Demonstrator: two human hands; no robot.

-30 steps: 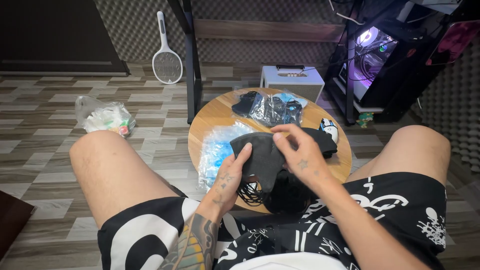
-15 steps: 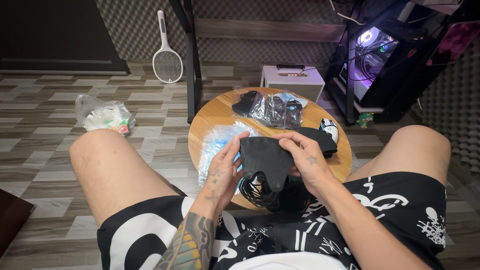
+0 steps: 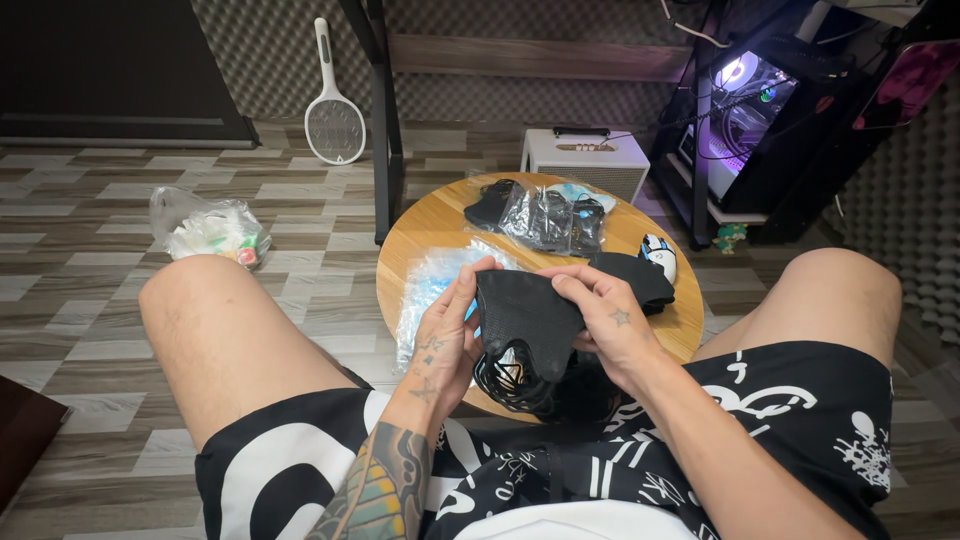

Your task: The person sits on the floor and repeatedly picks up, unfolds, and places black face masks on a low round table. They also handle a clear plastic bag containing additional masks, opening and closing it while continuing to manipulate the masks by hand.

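Sitting low with bare knees spread, a person looks down past black-and-white patterned shorts (image 3: 780,420) at a small round wooden table (image 3: 440,225) that stands on a grey wood-pattern floor (image 3: 90,300). Behind the table are a dark desk leg (image 3: 385,130), a glowing purple computer case (image 3: 745,110), a white box-shaped speaker (image 3: 585,160) and a white racket-shaped swatter (image 3: 333,105) leaning on the wall; a crumpled clear bag (image 3: 208,230) lies on the floor to the left. Above the table's near edge, both hands hold one black face mask (image 3: 525,315) between them, folded flat, its long axis running roughly left to right and its folded point hanging toward the lap. The left hand (image 3: 445,335), tattooed on the wrist and forearm, comes up from below with palm turned inward, its fingers curled round the mask's left edge and the thumb pressing on the front. The right hand (image 3: 610,320) reaches in from the right, knuckles up, fingers bent and pinching the mask's upper right corner. The two hands are about equally near, each closed on its own end, so the mask lies stretched between the fingertips rather than resting on the table. Under it sits a loose heap of black masks and ear loops (image 3: 520,385), which may be touching the held one; the view is too dark to be sure. Further back lie empty clear wrappers (image 3: 435,285), bagged black masks (image 3: 550,215) and a white computer mouse (image 3: 658,255).
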